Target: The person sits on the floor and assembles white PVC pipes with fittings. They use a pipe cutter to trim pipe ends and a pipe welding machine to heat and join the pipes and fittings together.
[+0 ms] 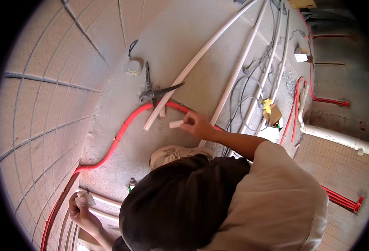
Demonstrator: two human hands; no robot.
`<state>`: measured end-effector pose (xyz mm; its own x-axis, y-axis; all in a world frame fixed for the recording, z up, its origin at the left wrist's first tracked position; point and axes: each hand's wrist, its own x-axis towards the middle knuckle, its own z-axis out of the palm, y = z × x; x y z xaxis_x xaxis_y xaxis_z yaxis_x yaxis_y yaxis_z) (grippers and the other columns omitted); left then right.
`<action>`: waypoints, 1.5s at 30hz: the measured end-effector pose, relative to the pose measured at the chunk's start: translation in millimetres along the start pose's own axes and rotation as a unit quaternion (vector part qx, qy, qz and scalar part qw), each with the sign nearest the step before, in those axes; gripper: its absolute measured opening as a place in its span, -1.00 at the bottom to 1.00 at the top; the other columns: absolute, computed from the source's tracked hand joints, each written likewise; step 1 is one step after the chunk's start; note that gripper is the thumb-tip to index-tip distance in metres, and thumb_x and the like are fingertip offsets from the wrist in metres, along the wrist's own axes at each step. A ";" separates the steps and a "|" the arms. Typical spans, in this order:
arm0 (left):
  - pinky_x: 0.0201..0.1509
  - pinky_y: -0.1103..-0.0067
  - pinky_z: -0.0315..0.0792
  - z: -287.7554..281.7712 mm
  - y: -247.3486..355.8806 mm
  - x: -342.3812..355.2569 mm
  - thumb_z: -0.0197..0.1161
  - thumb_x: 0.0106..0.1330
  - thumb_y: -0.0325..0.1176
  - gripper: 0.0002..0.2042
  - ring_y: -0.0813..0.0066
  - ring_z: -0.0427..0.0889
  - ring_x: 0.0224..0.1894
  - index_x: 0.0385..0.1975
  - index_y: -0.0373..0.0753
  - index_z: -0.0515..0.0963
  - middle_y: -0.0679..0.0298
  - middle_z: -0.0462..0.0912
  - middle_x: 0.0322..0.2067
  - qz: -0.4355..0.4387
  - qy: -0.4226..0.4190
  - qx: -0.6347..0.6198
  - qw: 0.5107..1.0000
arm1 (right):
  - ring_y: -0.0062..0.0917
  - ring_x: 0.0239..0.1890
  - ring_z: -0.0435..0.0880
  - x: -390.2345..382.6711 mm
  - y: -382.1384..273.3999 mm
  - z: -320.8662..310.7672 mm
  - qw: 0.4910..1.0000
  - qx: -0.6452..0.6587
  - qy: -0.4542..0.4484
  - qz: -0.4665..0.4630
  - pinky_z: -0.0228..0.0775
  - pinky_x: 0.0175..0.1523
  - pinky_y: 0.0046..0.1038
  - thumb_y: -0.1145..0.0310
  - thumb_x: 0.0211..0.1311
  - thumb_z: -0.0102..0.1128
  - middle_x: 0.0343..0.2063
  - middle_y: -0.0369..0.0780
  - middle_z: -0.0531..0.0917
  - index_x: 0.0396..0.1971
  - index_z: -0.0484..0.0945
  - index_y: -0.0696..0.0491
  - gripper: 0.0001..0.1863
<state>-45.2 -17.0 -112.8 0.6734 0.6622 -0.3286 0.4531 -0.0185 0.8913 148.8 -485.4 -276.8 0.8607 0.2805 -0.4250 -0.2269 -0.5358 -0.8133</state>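
Observation:
My right hand pinches a short off-white strip piece just above the concrete floor, beside a red conduit. At the lower left, my left hand grips a small flat white piece between thumb and fingers, near the tiled wall. What this piece is cannot be made out. Ahead of my right hand, a dark plier-like cutter lies with its handles spread. One end of a long pale strip rests across it and the red conduit. My shoe and dark-clad knee are close by.
More long pale strips run away across the floor, with loose grey cables among them. An open cardboard box with a yellow item stands to the right. A roll of tape lies near the tiled wall.

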 end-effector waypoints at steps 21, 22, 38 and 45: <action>-0.05 0.60 0.44 34.7 -2.9 -70.8 0.21 0.18 -0.60 -0.77 0.48 0.59 -0.23 -0.15 -0.37 0.57 0.21 0.63 -0.27 -0.234 -0.073 -0.159 0.957 | -0.20 -0.17 0.66 83.0 49.2 -92.4 0.957 -0.214 0.176 -0.089 0.52 0.00 -0.27 0.61 0.06 0.28 -0.20 -0.09 0.60 -0.15 0.59 0.13 -0.70; -0.07 0.61 0.43 36.9 -0.1 -71.3 0.21 0.16 -0.58 -0.79 0.49 0.59 -0.24 -0.18 -0.36 0.56 0.22 0.62 -0.29 -0.223 -0.077 -0.159 0.959 | -0.17 -0.16 0.65 82.6 45.0 -86.4 0.939 -0.242 0.210 -0.124 0.51 -0.01 -0.25 0.61 0.06 0.26 -0.20 -0.09 0.59 -0.16 0.59 0.12 -0.71; -0.31 0.63 0.49 42.0 -2.6 -81.0 0.15 0.43 -0.40 -0.88 0.56 0.57 -0.40 -0.22 -0.33 0.54 0.27 0.59 -0.35 -0.193 0.002 -0.245 0.950 | -0.11 0.17 0.50 124.2 -70.3 0.4 0.864 -0.336 0.028 -0.375 0.32 0.26 -0.08 0.60 0.01 0.31 0.11 -0.12 0.53 0.02 0.58 0.05 -0.52; -0.21 0.64 0.44 47.7 -15.1 -91.6 0.14 0.42 -0.45 -0.91 0.56 0.54 -0.33 -0.23 -0.32 0.55 0.27 0.59 -0.35 -0.219 -0.011 -0.274 0.936 | -0.12 0.15 0.53 158.0 -89.7 -15.4 0.822 -0.509 -0.154 -0.203 0.32 0.22 -0.05 0.43 0.01 0.45 0.07 -0.08 0.58 0.00 0.52 0.05 -0.51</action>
<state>-85.8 -113.1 -111.0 0.5076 0.5010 -0.7009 0.3242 0.6427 0.6942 312.2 -405.3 -264.8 0.5791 0.7057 -0.4082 0.6851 -0.6926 -0.2255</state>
